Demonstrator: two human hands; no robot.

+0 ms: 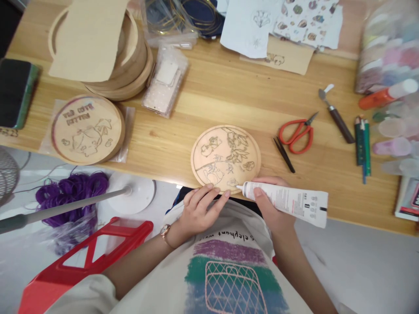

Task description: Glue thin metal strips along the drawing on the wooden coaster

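A round wooden board (225,148) with panda and leaf outlines lies at the table's front edge. My right hand (273,209) is wrapped round a white squeeze tube (294,200). The tube's thin nozzle points left and meets the board near a small outlined figure at its lower edge; whether anything comes out is too small to tell. With fingers stretched out, my left hand (203,209) rests its fingertips on the board's lower rim, just left of the nozzle. Black tweezers (284,155) and red-handled scissors (297,134) lie right of the board.
Farther right are a palette knife (338,120), pencils (362,144) and paint bottles (402,126). At left are another drawn wooden disc (88,131), stacked round wooden pieces (131,65) and a phone (16,93). Printed sheets (247,26) lie at the back. A red plastic frame (88,257) stands below.
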